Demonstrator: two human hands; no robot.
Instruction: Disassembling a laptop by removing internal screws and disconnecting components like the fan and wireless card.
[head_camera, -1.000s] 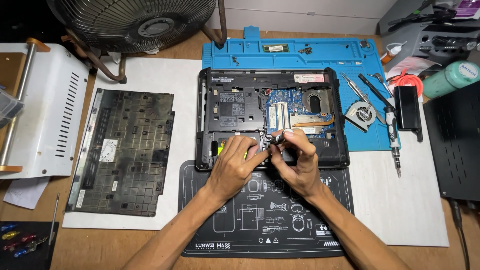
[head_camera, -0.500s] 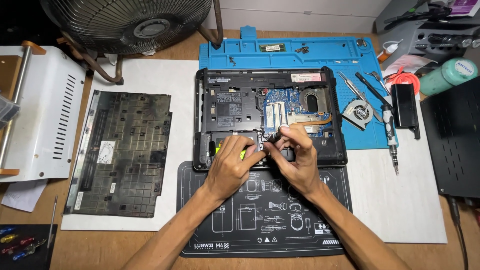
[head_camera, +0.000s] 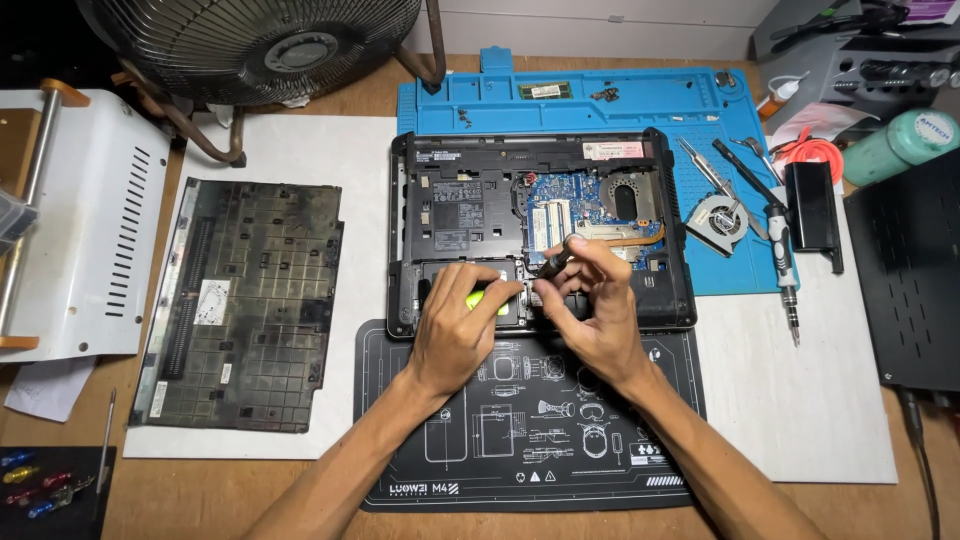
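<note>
Your left hand (head_camera: 455, 325) lies palm-down on the front-left bay of the opened laptop base (head_camera: 470, 190), fingers curled over a small yellow-green object (head_camera: 476, 298), probably a pry tool or screwdriver handle, though most of it is hidden under the fingers. Your right hand (head_camera: 590, 305) is just beside it, thumb and fingertips pinched around a slim dark screwdriver (head_camera: 556, 260) whose upper end rises toward the blue circuit board (head_camera: 560, 205); the tip is covered by your fingers. The two hands nearly touch over the front edge of the base.

The laptop base sits underside-up, straddling a black printed work mat (head_camera: 520, 450) near you and a blue silicone repair mat (head_camera: 600, 100) beyond. A copper heat pipe (head_camera: 640, 238) curves to the right of the board. To the left, well apart on a white sheet (head_camera: 300, 140), lies the removed bottom cover (head_camera: 245, 300). To the right of the base rest a detached cooling fan (head_camera: 718, 215), a precision screwdriver (head_camera: 782, 260) and a black rectangular block (head_camera: 812, 212). A desk fan (head_camera: 260, 45) stands at the far left edge of the bench.
</note>
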